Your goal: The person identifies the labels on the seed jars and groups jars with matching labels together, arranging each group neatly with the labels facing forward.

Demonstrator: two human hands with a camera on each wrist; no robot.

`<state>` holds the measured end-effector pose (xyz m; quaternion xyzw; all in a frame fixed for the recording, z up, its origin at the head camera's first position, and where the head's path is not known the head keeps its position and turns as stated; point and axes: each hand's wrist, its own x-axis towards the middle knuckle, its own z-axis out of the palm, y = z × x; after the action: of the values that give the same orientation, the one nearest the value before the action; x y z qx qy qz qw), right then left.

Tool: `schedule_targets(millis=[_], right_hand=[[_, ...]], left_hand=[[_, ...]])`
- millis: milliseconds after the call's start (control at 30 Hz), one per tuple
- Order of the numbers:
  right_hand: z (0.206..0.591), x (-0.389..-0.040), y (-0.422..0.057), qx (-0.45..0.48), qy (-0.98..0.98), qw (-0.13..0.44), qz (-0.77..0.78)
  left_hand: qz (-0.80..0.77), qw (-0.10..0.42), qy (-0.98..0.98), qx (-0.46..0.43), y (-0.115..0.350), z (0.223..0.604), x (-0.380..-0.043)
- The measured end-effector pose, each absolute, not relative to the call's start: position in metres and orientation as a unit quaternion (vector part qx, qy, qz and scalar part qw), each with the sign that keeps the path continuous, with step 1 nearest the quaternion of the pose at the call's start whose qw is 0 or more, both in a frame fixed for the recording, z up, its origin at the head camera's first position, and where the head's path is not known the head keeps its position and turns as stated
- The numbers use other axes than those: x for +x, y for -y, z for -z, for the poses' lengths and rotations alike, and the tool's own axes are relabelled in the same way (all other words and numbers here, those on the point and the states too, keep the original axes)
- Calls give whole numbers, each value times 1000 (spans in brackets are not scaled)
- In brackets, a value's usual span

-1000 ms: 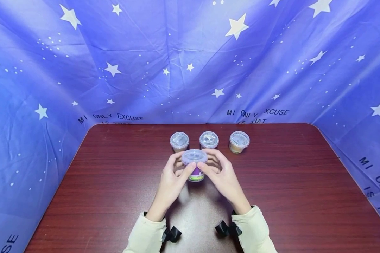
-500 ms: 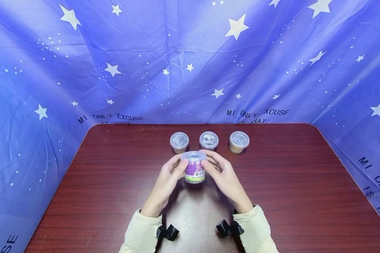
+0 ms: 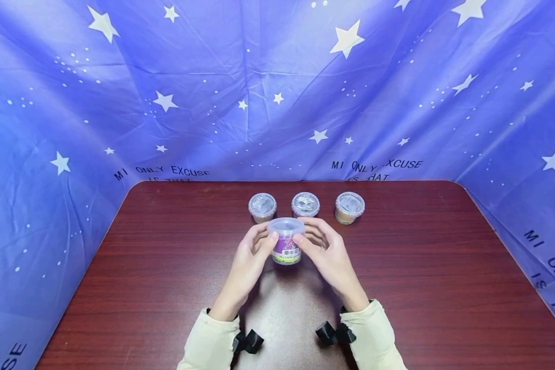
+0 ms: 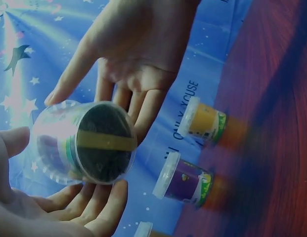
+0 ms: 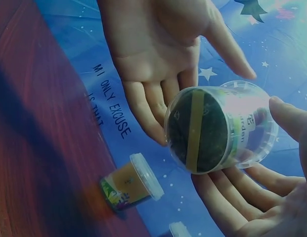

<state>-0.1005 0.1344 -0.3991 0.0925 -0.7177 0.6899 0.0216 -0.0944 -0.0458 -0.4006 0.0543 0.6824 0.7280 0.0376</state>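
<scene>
Clear plastic cup with purple-and-green label (image 3: 286, 247) held off the dark red wood-grain table (image 3: 143, 267), roughly upright, underside visible to both wrist cameras; left hand (image 3: 247, 257) at its 8 o'clock and right hand (image 3: 329, 257) at its 4 o'clock grip it between thumbs and fingers. Head view, relative to it: small translucent-lidded plastic cups at 11 o'clock (image 3: 262, 206), 1 o'clock (image 3: 305, 204) and 2 o'clock (image 3: 349, 207). Judged step: two-handed handling, label toward wearer; next move probably calls for even pressure, whether cup is turned or lowered.

High head view, wrist close-ups (sharing cup (image 4: 84, 140))
</scene>
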Motion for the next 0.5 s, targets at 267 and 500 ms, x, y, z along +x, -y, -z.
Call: schedule_targets(millis=[267,500], right_hand=[[400,-101,-134,102,707,9,-700],[402,-102,-137,96,677,-16,-730]], left_hand=[[-732,42,-677,63,46,401,-94],[-740,73,-664,70,52,400,-96]])
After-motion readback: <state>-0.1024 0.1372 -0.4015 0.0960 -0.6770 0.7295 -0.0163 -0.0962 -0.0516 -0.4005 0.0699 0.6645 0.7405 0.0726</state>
